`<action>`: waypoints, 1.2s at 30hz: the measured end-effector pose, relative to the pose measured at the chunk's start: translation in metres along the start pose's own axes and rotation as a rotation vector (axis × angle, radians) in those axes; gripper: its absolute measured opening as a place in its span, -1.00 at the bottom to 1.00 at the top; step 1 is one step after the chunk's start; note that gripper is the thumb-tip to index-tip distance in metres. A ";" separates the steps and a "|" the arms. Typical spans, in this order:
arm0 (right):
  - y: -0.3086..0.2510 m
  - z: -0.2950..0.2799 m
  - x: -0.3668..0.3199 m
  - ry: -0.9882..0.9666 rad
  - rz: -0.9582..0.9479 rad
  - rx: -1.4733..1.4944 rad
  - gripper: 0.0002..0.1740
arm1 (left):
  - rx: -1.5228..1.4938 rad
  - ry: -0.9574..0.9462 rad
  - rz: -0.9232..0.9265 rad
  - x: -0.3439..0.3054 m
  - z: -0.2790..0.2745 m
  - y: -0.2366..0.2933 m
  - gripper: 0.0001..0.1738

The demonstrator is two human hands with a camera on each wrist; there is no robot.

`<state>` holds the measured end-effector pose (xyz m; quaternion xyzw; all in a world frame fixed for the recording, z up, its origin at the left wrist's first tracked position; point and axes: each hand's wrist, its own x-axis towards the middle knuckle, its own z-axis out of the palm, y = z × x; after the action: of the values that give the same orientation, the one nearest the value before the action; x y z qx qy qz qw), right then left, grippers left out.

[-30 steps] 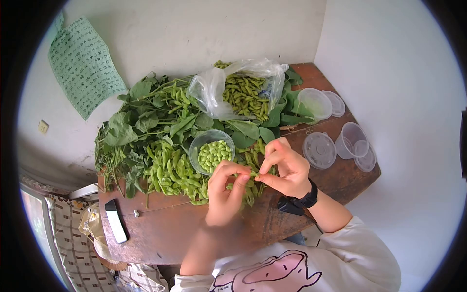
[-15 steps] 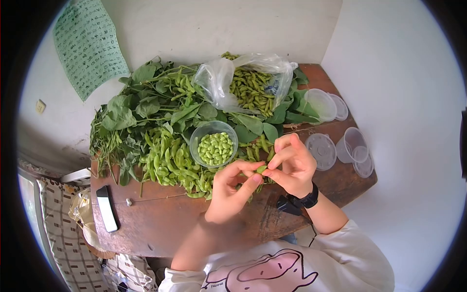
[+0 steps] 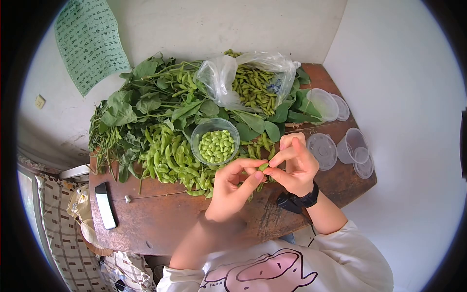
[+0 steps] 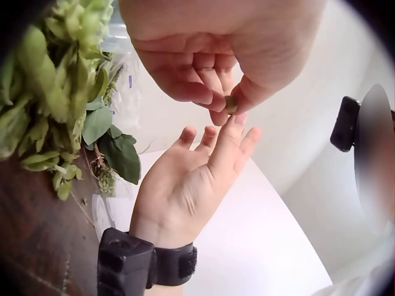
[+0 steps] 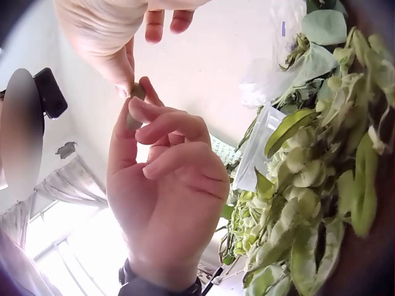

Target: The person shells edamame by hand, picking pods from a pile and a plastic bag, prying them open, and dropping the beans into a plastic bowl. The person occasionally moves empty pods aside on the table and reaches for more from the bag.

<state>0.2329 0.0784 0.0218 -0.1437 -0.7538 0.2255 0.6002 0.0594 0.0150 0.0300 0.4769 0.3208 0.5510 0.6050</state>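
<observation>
Pinching from both sides, the left hand (image 3: 232, 189) and the right hand (image 3: 295, 168) share one small green soybean pod (image 3: 263, 167), each gripping an end between thumb and forefinger. It is held in the air just above the near edge of the brown wooden table (image 3: 160, 219). The right hand's other fingers stand up fairly straight (a black strap sits on that wrist). At eleven o'clock from the pod, close by, is a round clear plastic bowl (image 3: 214, 121) filled with shelled pale green beans. At nine o'clock lies a loose heap of green pods (image 3: 168, 160), with leafy green stalks (image 3: 141, 104) beyond it. A clear plastic bag of pods (image 3: 253, 85) lies at twelve o'clock, and clear plastic tubs and lids (image 3: 340, 146) at two to three o'clock.
</observation>
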 end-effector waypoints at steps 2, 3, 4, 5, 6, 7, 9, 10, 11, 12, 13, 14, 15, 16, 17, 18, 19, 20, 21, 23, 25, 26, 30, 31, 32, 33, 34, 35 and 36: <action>0.000 0.001 -0.001 0.005 0.016 0.029 -0.06 | 0.007 -0.006 0.041 0.001 0.000 -0.002 -0.74; 0.000 0.002 -0.002 0.012 0.020 0.045 -0.07 | 0.007 -0.006 0.040 0.001 0.000 -0.002 -0.74; 0.000 0.002 -0.002 0.019 0.024 0.060 -0.08 | 0.007 0.000 0.051 0.001 0.001 -0.002 -0.74; 0.000 0.002 -0.002 0.020 0.024 0.060 -0.08 | 0.008 0.006 0.063 0.001 0.001 -0.001 -0.75; 0.000 0.002 -0.002 0.019 0.029 0.056 -0.08 | 0.008 0.006 0.062 0.001 0.001 -0.001 -0.75; -0.001 0.002 -0.002 0.019 0.033 0.053 -0.09 | 0.029 0.005 0.064 0.001 0.001 0.000 -0.75; 0.000 0.002 -0.002 0.020 0.027 0.054 -0.10 | 0.050 0.004 0.065 0.001 0.000 0.000 -0.75; 0.001 0.002 -0.003 0.021 0.020 0.054 -0.11 | 0.061 0.004 0.084 0.001 0.000 -0.001 -0.75; 0.000 0.002 -0.003 0.021 0.021 0.054 -0.11 | 0.072 0.004 0.103 0.001 -0.001 -0.002 -0.75; -0.001 0.001 -0.003 0.013 0.043 0.068 -0.09 | 0.072 0.004 0.102 0.000 0.000 -0.002 -0.75; -0.002 0.001 -0.002 0.005 0.065 0.083 -0.08 | 0.073 0.016 0.104 0.000 0.000 -0.001 -0.76; -0.006 0.002 0.000 0.006 0.066 0.082 -0.08 | 0.074 0.028 0.105 0.000 0.001 0.000 -0.76; -0.013 0.005 0.005 0.041 0.158 0.173 -0.15 | 0.074 0.027 0.103 0.000 0.002 -0.001 -0.76; -0.016 0.006 0.007 0.077 0.249 0.262 -0.22 | 0.123 0.055 0.153 0.001 0.002 -0.002 -0.76; -0.014 0.004 0.008 0.078 0.250 0.261 -0.22 | 0.172 0.083 0.203 0.001 0.003 -0.003 -0.76; -0.010 0.001 0.010 0.010 0.195 0.185 -0.34 | 0.172 0.082 0.203 0.002 0.002 -0.004 -0.76; -0.008 -0.001 0.010 -0.058 0.141 0.109 -0.45 | 0.281 0.116 0.287 0.004 0.001 -0.006 -0.76; -0.006 0.000 0.008 -0.057 0.141 0.108 -0.45 | 0.389 0.150 0.371 0.004 0.000 -0.007 -0.75; -0.004 0.000 0.006 -0.051 0.148 0.131 -0.56 | 0.389 0.150 0.371 0.004 0.001 -0.006 -0.75; -0.003 0.002 0.004 -0.045 0.155 0.153 -0.68 | 0.423 0.177 0.312 0.002 0.002 -0.001 -0.77; -0.003 0.003 0.003 -0.017 0.192 0.178 -0.72 | 0.400 0.206 0.289 0.003 0.004 0.001 -0.78; -0.005 0.004 0.004 -0.017 0.192 0.178 -0.72 | 0.377 0.235 0.265 0.004 0.005 0.001 -0.78; -0.008 0.003 0.005 0.020 0.317 0.214 -0.78 | 0.418 0.247 0.359 0.005 0.001 -0.005 -0.79; -0.006 0.002 0.004 -0.005 0.318 0.198 -0.78 | 0.425 0.263 0.368 0.005 0.001 -0.004 -0.81; -0.006 0.002 0.004 -0.004 0.318 0.197 -0.78 | 0.432 0.280 0.378 0.005 0.002 -0.003 -0.83; -0.005 0.001 0.005 -0.019 0.292 0.133 -0.79 | 0.432 0.279 0.378 0.006 0.002 -0.001 -0.83; -0.004 0.001 0.005 -0.034 0.266 0.069 -0.80 | 0.534 0.304 0.424 0.008 0.001 0.001 -0.84; -0.004 0.000 0.007 -0.033 0.267 0.069 -0.80 | 0.637 0.329 0.470 0.009 0.000 0.002 -0.85; -0.005 -0.001 0.009 -0.056 0.247 0.007 -0.81 | 0.637 0.327 0.469 0.009 0.000 0.003 -0.85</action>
<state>0.2321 0.0783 0.0322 -0.2270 -0.7461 0.3045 0.5469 0.0595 0.0238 0.0343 0.6063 0.4496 0.6155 0.2269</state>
